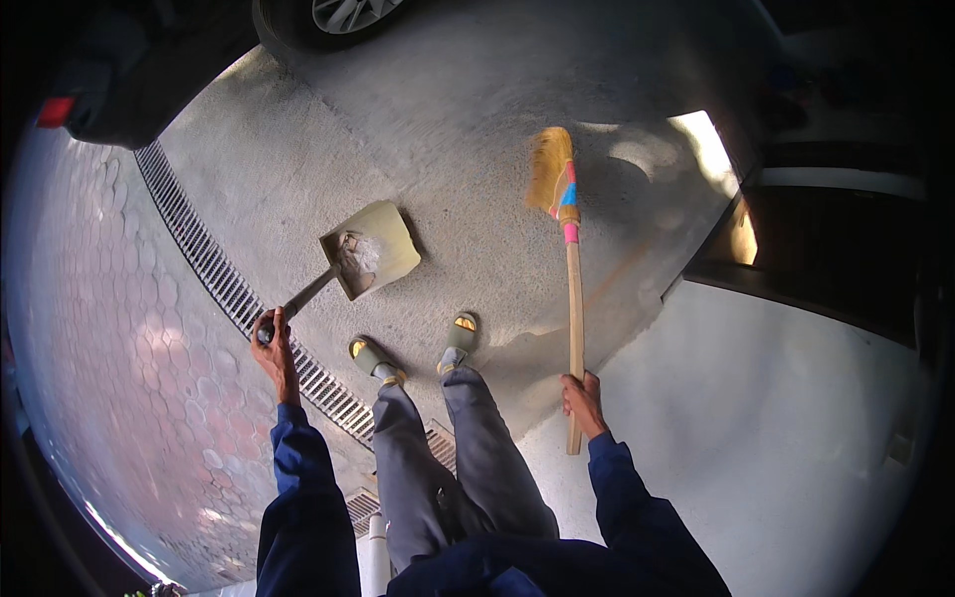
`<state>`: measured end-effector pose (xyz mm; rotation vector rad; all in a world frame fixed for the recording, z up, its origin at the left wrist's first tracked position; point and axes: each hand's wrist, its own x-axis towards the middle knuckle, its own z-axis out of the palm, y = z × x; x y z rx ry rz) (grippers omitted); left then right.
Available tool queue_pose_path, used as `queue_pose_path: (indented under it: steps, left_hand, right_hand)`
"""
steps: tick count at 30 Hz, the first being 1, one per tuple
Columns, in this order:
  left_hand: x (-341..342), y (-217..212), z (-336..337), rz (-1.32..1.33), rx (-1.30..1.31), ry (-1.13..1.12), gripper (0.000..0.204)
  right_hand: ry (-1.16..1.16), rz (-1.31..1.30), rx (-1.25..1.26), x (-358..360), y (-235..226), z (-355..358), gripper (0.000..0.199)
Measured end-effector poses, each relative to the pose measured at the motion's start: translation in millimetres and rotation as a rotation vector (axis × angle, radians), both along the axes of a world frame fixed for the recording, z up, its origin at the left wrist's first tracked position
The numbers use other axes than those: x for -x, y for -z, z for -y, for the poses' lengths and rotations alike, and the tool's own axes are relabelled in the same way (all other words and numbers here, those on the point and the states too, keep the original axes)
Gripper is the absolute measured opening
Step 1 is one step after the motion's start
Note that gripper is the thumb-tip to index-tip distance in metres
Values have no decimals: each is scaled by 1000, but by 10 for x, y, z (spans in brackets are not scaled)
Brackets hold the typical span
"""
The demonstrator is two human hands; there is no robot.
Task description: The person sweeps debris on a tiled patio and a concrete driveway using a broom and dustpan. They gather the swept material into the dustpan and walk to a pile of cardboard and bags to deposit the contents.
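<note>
My left hand (276, 350) is closed round the dark handle of a pale yellow dustpan (395, 246). A small heap of greyish dirt (358, 259) lies in the pan, close to the handle end. On the other side, my right hand (585, 400) grips the wooden stick of a broom (575, 308) near its end. The broom's straw head (548, 171) points away from me, bound with blue, red and pink bands. Whether the bristles touch the concrete I cannot tell.
A metal drain grate (204, 249) runs diagonally past my left side, with hexagonal paving (139, 328) beyond it. A car's wheel (343, 15) stands at the far left. Dark brown furniture or a step (796, 269) and a pale raised floor (756, 398) lie to the right.
</note>
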<state>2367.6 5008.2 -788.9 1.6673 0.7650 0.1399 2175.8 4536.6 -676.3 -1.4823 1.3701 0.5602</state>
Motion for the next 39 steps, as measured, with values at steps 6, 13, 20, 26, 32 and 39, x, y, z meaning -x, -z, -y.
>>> queue_pose_path:
  steps: [6,13,20,26,32,39]
  left_hand:
    - [-120,113,232,-95,-270,57,26]
    - [-236,121,536,-98,-303,238,27]
    - [-104,190,287,-83,-244,230,26]
    - [171,90,-279,-92,118,-39,20]
    - [305,-54,-406,-23,51,-81,20]
    - [33,115,-192,-48,-65,-69,22]
  right_hand:
    - [66,174,-36,-957,1075,-119,19]
    - [127,23,-535,-578,987,-991,24]
    - [159,-95,-789,-21,165,-956,27]
    - [34,-64,-511,132,-385,-672,25]
    - [-31,90,-133,-283,86,-575,25]
    - [98,192,-428,-1127,1073,-1204,22]
